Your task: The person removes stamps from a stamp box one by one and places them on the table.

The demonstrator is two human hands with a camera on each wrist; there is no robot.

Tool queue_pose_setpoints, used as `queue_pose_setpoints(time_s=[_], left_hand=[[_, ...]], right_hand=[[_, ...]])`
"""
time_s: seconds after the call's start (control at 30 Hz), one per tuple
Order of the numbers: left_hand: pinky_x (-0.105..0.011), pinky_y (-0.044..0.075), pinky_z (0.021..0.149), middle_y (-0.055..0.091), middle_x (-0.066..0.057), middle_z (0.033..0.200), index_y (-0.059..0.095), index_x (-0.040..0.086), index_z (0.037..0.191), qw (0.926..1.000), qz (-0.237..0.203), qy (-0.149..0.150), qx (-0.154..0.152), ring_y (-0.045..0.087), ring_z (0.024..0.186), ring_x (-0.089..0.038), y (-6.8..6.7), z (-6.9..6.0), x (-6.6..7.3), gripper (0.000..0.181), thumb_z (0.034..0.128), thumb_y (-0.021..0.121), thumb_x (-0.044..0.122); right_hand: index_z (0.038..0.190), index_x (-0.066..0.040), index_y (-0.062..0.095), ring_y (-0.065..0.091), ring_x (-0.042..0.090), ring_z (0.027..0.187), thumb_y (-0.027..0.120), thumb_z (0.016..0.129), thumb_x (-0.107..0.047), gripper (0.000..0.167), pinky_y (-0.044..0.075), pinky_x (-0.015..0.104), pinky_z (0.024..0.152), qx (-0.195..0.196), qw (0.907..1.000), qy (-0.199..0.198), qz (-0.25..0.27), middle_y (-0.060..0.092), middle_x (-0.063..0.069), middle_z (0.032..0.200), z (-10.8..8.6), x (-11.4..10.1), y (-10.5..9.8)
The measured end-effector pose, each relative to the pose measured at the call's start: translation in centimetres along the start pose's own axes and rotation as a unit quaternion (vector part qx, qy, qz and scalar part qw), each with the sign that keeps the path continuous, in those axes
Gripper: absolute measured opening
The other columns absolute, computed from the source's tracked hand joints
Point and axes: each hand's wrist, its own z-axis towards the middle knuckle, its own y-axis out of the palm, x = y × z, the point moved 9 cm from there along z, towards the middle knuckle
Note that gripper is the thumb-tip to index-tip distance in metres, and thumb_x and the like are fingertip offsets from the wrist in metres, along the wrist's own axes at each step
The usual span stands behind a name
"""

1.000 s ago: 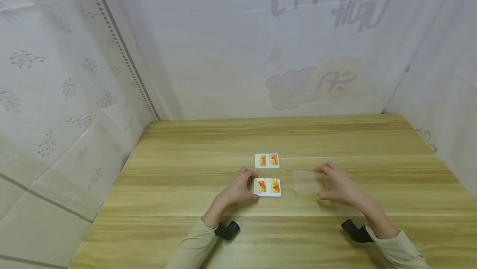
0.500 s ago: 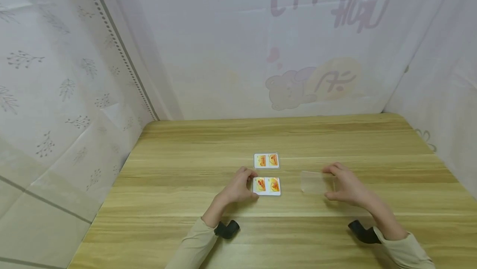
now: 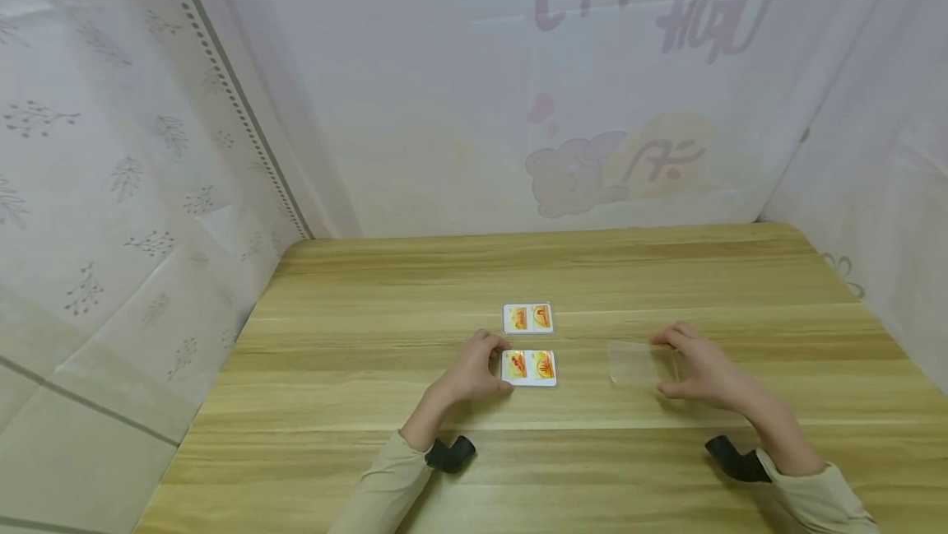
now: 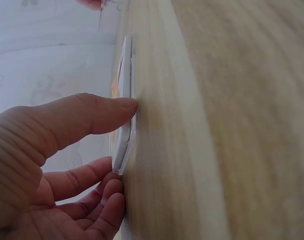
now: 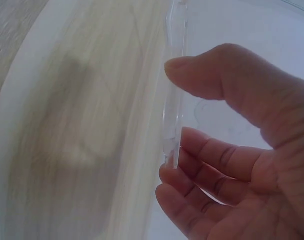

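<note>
The left hand point(image 3: 474, 371) gripped a clear-cased picture card point(image 3: 529, 369) on the wooden table point(image 3: 370, 295). The right hand point(image 3: 702, 368) pinched a transparent plastic cover point(image 3: 632, 364), apart, to the card's right. Another picture card point(image 3: 528, 318) lay beyond.

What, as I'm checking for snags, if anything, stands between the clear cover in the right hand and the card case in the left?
Nothing visible: only tabletop shows between the clear cover and the card case. The second case lies farther back.
</note>
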Motion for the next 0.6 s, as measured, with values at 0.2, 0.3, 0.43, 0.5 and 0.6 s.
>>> queue_pose_setpoints(time_s=[0.2, 0.3, 0.43, 0.5, 0.6], left_hand=[[-0.032, 0.043, 0.081, 0.05, -0.008, 0.098, 0.059, -0.004, 0.107, 1.0, 0.004, -0.005, -0.001, 0.047, 0.091, -0.021, 0.1, 0.0, -0.1, 0.049, 0.0646, 0.082, 0.005], [-0.031, 0.043, 0.081, 0.05, -0.008, 0.097, 0.059, -0.004, 0.106, 1.0, 0.007, -0.001, -0.001, 0.047, 0.09, -0.021, 0.0, 0.0, -0.1, 0.049, 0.0642, 0.082, 0.005], [-0.029, 0.043, 0.08, 0.05, -0.009, 0.096, 0.059, -0.005, 0.105, 1.0, 0.006, 0.003, 0.0, 0.047, 0.089, -0.022, -0.1, -0.1, 0.1, 0.048, 0.0639, 0.082, 0.004], [-0.03, 0.043, 0.08, 0.05, -0.009, 0.097, 0.059, -0.005, 0.106, 1.0, 0.003, 0.001, 0.0, 0.047, 0.089, -0.022, -0.1, -0.1, 0.1, 0.048, 0.0641, 0.082, 0.004], [-0.031, 0.042, 0.08, 0.05, -0.009, 0.097, 0.059, -0.004, 0.107, 1.0, 0.002, -0.005, -0.002, 0.047, 0.09, -0.022, -0.1, 0.0, 0.1, 0.049, 0.0646, 0.082, 0.005]], right_hand=[[0.106, 0.005, 0.059, 0.056, 0.031, 0.089, 0.086, 0.059, -0.011, 0.057, 0.049, 0.041, 0.072, -0.006, 1.0, 0.003, 0.001, 0.057, 0.011, 0.1, -0.5, 0.7, 0.0], [0.107, 0.005, 0.059, 0.056, 0.032, 0.089, 0.086, 0.059, -0.01, 0.057, 0.049, 0.041, 0.072, -0.004, 1.0, 0.007, 0.002, 0.057, 0.011, 0.101, -0.7, 1.0, -0.1], [0.108, 0.006, 0.059, 0.056, 0.032, 0.089, 0.086, 0.059, -0.01, 0.058, 0.048, 0.041, 0.072, -0.004, 1.0, 0.006, 0.0, 0.058, 0.012, 0.102, -0.9, 1.4, -0.2], [0.108, 0.006, 0.058, 0.056, 0.032, 0.09, 0.086, 0.059, -0.01, 0.058, 0.048, 0.041, 0.072, -0.005, 1.0, 0.006, -0.001, 0.058, 0.013, 0.103, -1.0, 1.5, -0.3], [0.108, 0.006, 0.059, 0.056, 0.031, 0.09, 0.086, 0.059, -0.009, 0.059, 0.049, 0.04, 0.072, -0.005, 1.0, 0.003, -0.003, 0.058, 0.013, 0.103, -1.2, 1.7, -0.3]])
